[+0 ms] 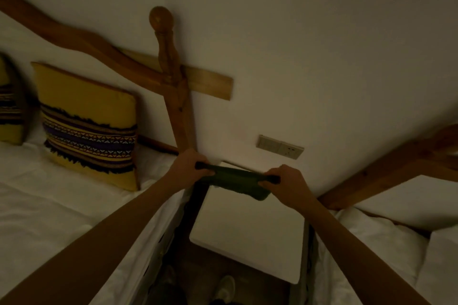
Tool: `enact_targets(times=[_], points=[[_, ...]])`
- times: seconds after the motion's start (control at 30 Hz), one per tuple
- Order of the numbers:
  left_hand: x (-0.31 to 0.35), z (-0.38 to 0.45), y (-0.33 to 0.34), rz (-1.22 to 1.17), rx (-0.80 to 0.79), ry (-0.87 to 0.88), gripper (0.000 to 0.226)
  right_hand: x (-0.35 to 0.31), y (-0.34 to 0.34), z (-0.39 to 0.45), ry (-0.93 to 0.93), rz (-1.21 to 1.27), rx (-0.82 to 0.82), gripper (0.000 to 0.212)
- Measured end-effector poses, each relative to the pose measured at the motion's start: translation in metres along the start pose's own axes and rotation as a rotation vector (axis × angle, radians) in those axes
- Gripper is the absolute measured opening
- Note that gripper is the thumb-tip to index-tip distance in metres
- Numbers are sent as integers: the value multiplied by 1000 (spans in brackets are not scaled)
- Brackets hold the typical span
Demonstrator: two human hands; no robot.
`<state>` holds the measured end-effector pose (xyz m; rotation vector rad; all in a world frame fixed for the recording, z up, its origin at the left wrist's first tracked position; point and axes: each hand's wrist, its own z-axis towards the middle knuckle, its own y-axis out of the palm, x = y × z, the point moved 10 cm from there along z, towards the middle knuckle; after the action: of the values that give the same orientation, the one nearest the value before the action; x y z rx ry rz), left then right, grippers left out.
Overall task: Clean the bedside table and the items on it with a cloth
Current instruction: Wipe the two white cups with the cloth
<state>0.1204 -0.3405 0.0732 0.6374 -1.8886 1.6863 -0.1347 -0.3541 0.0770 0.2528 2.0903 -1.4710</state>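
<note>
- Right away, the fingers told the story: the left hand (189, 167) had its fingers curled tight round one end of the dark green cloth (235, 182), thumb side facing the wall.
- Over on the other side, the right hand (285, 181) pinched the opposite end, fingers folded over it and knuckles up.
- Between the two fists the cloth was pulled taut into a narrow band, with a looser edge sagging below toward the right hand.
- That cloth hung just above the far edge of the bedside table (247, 235), close to the wall; whether it touched the top, I could not tell in that dim light.
- The table itself was pale and square-cornered, sitting in the gap between two beds.
- Both forearms were bare and stretched forward from the lower corners of the view.
- To the left lay a bed with white bedding (49, 205), and a yellow cushion (86, 126) with a patterned striped band leaned against the wooden headboard (81, 39).
- A turned wooden bedpost (171, 69) with a round knob rose just behind the left hand.
- On the wall (297, 44) near the table sat a switch and socket plate (280, 147).
- To the right, a second wooden bed frame (386, 168) and more white bedding showed.
- Down below, on the dark floor, a light-coloured shoe (225, 287) peeked out.
</note>
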Motion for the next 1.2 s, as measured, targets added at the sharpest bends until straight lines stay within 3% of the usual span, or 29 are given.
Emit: enact_targets(times=[0.1, 0.2, 0.27, 0.37, 0.53, 0.6, 0.73, 0.8, 0.9, 0.97, 1.1, 1.2], points=[[-10, 4, -8, -88, -3, -74, 26, 0, -18, 1, -20, 133, 83, 26], [-15, -1, -4, -460, -152, -237, 27, -1, -19, -7, 85, 629, -22, 40], [-8, -2, -6, -609, -160, -262, 27, -10, -18, -10, 110, 787, -28, 32], [5, -5, -17, -599, -48, -239, 34, -22, -24, -10, 135, 847, 119, 10], [17, -15, -22, -471, 123, -224, 26, -41, -8, -3, 270, 906, 206, 19], [26, -21, -21, -454, 159, -191, 25, -52, 8, -1, 361, 925, 197, 25], [37, -36, -18, -531, 250, -170, 31, -94, 43, 5, 244, 954, 19, 22], [34, -43, -12, -643, 227, -217, 28, -105, 60, 7, 237, 1004, -41, 34], [17, -56, 8, -1083, 99, -436, 25, -115, 83, 15, 269, 1071, -88, 75], [4, -65, 7, -1208, 94, -488, 27, -117, 94, 21, 241, 1143, -104, 75], [-35, -86, -32, -933, 270, -380, 28, -136, 127, 28, 216, 1323, -231, 32], [-75, -106, -57, -664, 408, -434, 21, -146, 154, 31, 323, 1398, -241, 29]])
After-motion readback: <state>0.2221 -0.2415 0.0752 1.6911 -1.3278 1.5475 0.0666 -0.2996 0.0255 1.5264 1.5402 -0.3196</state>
